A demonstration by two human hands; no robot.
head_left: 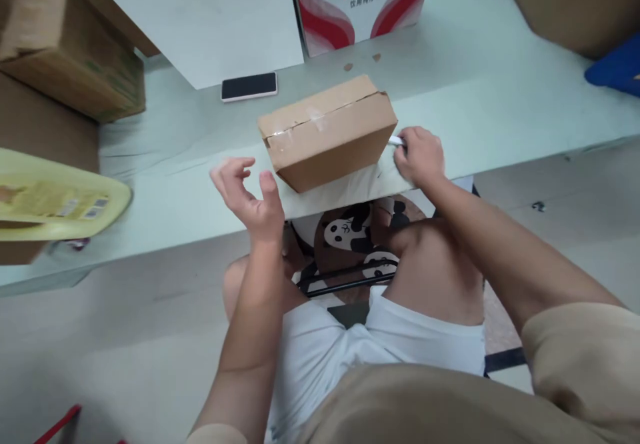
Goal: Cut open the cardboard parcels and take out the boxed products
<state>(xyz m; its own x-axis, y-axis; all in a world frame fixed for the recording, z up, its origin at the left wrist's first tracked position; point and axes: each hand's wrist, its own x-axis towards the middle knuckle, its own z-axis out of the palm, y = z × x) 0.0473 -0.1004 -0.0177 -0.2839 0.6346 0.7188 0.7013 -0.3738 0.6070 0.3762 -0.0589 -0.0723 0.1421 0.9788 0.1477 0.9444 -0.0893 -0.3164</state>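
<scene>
A taped brown cardboard box (330, 131) stands on the table near its front edge, a strip of clear tape along its upper seam. Left of the box, my left hand (253, 194) is raised with curled fingers apart and nothing in them. My right hand (420, 157) rests on the table just right of the box, its fingers closed on a slim white tool (397, 141). Only one end of that tool shows, so its kind is unclear. The end points toward the box's right side.
Behind the box lie a phone (249, 87), a white panel (215, 17) and a red-and-white carton (363, 4). Cardboard boxes (85, 64) and a yellow bottle (60, 194) stand at left. A blue object (617, 67) is at far right. The table's front edge runs above my knees.
</scene>
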